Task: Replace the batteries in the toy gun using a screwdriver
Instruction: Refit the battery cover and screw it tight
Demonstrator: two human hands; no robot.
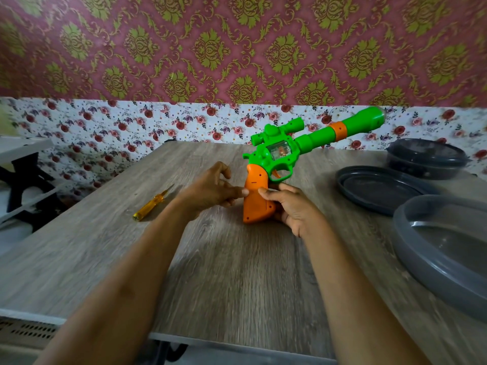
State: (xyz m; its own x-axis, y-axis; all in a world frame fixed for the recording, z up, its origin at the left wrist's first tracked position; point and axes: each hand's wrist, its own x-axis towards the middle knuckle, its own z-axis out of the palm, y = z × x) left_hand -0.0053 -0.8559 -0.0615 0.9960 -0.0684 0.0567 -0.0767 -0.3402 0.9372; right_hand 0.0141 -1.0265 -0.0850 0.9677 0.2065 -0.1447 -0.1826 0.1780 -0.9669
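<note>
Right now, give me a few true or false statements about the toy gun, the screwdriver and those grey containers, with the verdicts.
The yellow screwdriver lies on the table, unheld. True.
The barrel of the toy gun points left. False: it points up and right.
The right grip holds the orange handle. True.
The grey containers sit left of the toy gun. False: they sit to its right.

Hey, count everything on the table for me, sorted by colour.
Green and orange: 1, the toy gun
Yellow: 1, the screwdriver
Grey: 3, the covered tub, the flat lid, the big bowl
Total: 5
</note>
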